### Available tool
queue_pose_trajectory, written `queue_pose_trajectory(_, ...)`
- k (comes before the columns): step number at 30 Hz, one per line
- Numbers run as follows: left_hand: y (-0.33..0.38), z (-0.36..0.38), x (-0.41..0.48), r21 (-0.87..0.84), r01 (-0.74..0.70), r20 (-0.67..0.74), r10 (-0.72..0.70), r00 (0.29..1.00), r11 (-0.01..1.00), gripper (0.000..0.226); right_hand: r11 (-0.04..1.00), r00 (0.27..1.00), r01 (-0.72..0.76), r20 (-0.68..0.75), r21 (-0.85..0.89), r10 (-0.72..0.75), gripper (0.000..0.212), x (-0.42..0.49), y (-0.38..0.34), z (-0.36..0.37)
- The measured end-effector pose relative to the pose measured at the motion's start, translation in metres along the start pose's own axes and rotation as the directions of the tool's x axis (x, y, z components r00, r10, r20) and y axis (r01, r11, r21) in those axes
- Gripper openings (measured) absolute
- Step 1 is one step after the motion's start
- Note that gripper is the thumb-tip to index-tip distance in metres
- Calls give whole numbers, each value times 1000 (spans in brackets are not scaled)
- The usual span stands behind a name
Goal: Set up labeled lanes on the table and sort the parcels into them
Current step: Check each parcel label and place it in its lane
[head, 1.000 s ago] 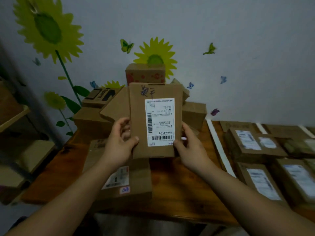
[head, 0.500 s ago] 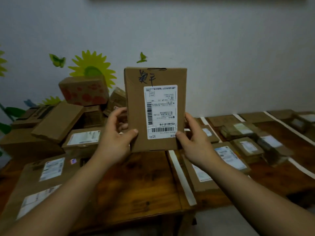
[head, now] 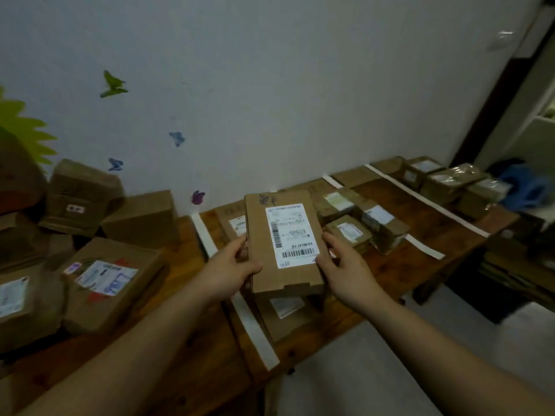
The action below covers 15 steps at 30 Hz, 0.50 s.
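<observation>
I hold a flat brown cardboard parcel [head: 260, 253] with a white barcode label between both hands. My left hand [head: 228, 273] grips its left edge and my right hand [head: 345, 270] grips its right edge. The parcel is tilted back, low over the first lane right of a white tape strip [head: 240, 307], above another labelled parcel [head: 285, 313] lying there. More white strips [head: 426, 202] divide the wooden table [head: 420, 265] into lanes. Sorted small parcels [head: 351, 232] lie in the middle lane, and others [head: 447, 184] in the far right lane.
An unsorted heap of brown boxes [head: 99, 283] fills the table's left side against the wall. A blue object [head: 522, 187] sits beyond the table's right end. The table's front edge runs diagonally, with grey floor [head: 375, 370] below it.
The parcel went from upright at chest height to tilted flat and lowered over the first lane. The view swung right, away from the unsorted heap, and both hands kept their grip.
</observation>
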<state>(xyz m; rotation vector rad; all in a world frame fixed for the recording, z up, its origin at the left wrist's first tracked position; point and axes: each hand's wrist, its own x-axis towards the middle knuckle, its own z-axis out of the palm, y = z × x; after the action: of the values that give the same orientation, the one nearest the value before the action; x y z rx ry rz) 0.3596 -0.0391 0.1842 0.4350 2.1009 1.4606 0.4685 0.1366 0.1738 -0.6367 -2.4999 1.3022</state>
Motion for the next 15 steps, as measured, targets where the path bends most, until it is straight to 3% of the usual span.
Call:
queue_pose_trajectory(4, 1, 35, 36, 32, 39, 178, -45, 983, 999, 57, 994, 995, -97, -6, -45, 96, 50, 10, 35, -23)
queue_pose_trajectory(8, 4, 83, 61, 109, 63, 261, -90, 961, 992, 63, 985, 986, -168, -9, -46, 167, 50, 18, 77, -53)
queue_pose_trajectory(15, 11, 178, 91, 116, 139, 133, -154, 979, 984, 72, 987, 983, -160, 88, -27, 161, 50, 54, 147, -121)
